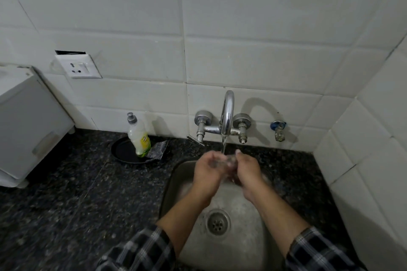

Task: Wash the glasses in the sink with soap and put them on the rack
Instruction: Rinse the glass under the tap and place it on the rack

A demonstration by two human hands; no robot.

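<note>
A clear glass (224,160) lies on its side between my two hands, above the steel sink (174,185) and right under the tap spout (226,114). A thin stream of water (223,145) falls onto it. My left hand (207,169) curls round the glass's left end and my right hand (246,168) grips its right end. The glass is blurred and mostly hidden by my fingers. A soap bottle (138,136) with yellow liquid stands on a black plate (123,149) left of the sink.
A crumpled scrub pad (158,149) lies beside the bottle. The drain (218,222) sits mid-basin. Black granite counter (77,182) spreads to the left, with a white appliance (26,127) at its far left. A small valve (278,130) and a wall socket (78,66) are on the tiles.
</note>
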